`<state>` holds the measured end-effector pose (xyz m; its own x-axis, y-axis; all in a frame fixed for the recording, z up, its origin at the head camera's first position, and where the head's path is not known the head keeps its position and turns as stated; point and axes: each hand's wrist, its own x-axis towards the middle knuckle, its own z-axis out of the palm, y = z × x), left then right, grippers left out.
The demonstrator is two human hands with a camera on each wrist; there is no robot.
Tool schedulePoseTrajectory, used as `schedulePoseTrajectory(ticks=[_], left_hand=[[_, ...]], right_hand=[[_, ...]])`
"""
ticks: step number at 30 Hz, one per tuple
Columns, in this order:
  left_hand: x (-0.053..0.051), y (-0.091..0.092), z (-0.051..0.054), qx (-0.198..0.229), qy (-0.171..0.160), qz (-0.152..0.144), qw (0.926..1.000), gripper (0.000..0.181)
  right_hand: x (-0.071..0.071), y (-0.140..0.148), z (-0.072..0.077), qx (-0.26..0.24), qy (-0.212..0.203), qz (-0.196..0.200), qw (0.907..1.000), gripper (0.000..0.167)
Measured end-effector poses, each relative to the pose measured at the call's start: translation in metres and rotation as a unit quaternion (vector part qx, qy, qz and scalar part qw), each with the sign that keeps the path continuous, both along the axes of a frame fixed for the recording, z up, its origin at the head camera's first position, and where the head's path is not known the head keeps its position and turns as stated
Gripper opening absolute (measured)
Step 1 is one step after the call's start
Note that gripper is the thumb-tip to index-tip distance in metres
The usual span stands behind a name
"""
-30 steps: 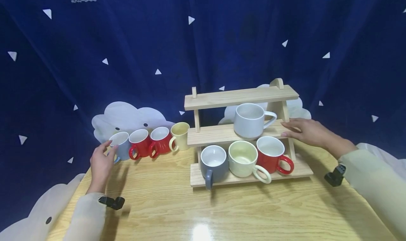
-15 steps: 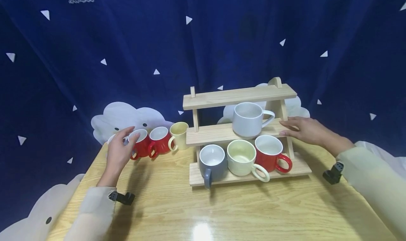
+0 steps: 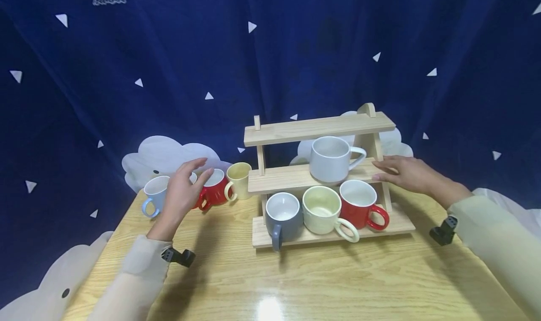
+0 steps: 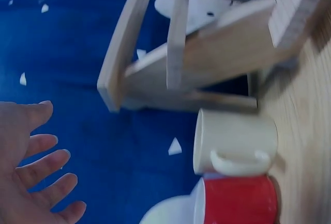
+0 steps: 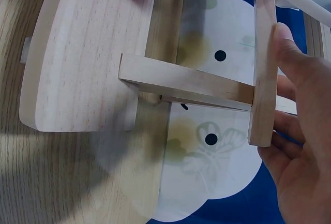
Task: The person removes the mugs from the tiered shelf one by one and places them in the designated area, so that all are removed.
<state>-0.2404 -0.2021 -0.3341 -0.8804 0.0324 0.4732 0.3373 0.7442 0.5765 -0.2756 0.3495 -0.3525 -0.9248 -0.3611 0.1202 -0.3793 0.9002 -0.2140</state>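
My left hand (image 3: 183,191) hovers over the row of mugs on the table, its fingers spread and nothing in them; the left wrist view shows it apart from everything. It partly hides a red mug (image 3: 193,177). Beside that stand another red mug (image 3: 219,191), a yellow mug (image 3: 241,184) and a light blue mug (image 3: 157,198). My right hand (image 3: 405,173) holds the right end of the middle board of a wooden shelf (image 3: 274,179), thumb and fingers about its edge, as the right wrist view (image 5: 305,120) confirms.
A white mug (image 3: 329,163) sits on the middle board. Along the bottom board stand a grey-blue mug (image 3: 289,227), a pale green mug (image 3: 317,220) and a red mug (image 3: 354,214). A blue curtain (image 3: 190,53) hangs behind the wooden table (image 3: 220,278).
My left hand has moved right from the light blue mug, past the first red mug, uncovering the light blue one. My right hand stays at the shelf.
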Motion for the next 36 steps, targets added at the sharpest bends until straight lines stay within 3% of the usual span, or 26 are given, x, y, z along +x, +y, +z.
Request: schedulePoseTrajectory(ticks=[10,22,36], left_hand=[[0.000,0.040,0.007,-0.013,-0.020,-0.045,0.9987,0.047],[0.001,0.077,0.019,-0.041,-0.001,-0.084,0.9956,0.046],[0.001,0.130,0.033,-0.094,-0.001,-0.146,0.9848,0.051]], right_hand=[[-0.001,0.000,-0.002,-0.001,-0.005,-0.003,1.0000,0.064],[0.000,-0.003,0.001,0.002,-0.008,-0.005,1.0000,0.065],[-0.001,-0.001,0.001,0.008,-0.007,-0.005,0.9999,0.065]])
